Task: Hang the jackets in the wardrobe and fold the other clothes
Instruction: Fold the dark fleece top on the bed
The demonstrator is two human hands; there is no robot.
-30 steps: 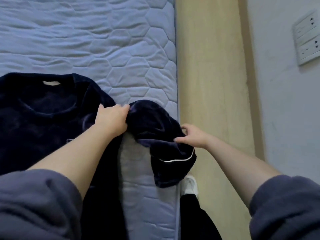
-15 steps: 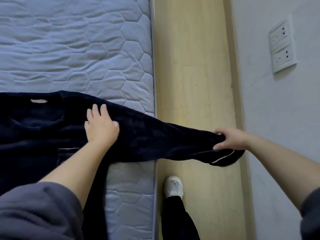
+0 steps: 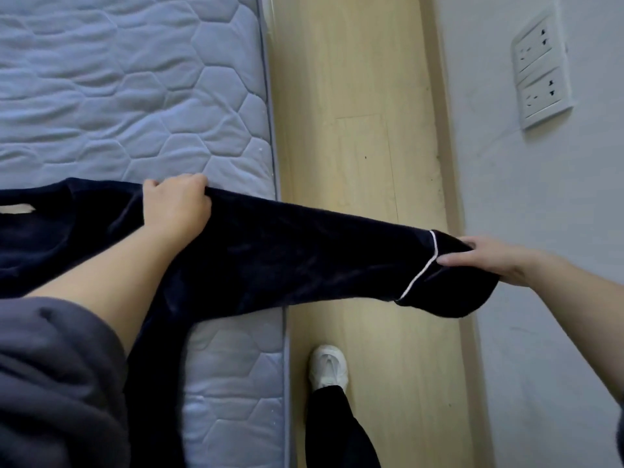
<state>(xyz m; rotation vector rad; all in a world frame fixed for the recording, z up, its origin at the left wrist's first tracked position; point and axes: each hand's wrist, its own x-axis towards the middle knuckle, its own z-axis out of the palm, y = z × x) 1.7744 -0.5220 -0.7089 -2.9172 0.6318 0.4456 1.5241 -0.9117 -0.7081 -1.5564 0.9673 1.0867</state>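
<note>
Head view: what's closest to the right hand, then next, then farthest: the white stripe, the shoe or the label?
1. Stripe, on the cuff that the right hand pinches.
2. Shoe, on the floor, lower left of the hand.
3. Label, at the top's neck on the bed, far left.

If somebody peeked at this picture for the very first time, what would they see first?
A dark navy velvety top with its long sleeve stretched straight out from the pale blue quilted mattress over the wooden floor. The left hand grips its shoulder on the mattress and the right hand pinches the white-piped cuff near the wall.
</note>
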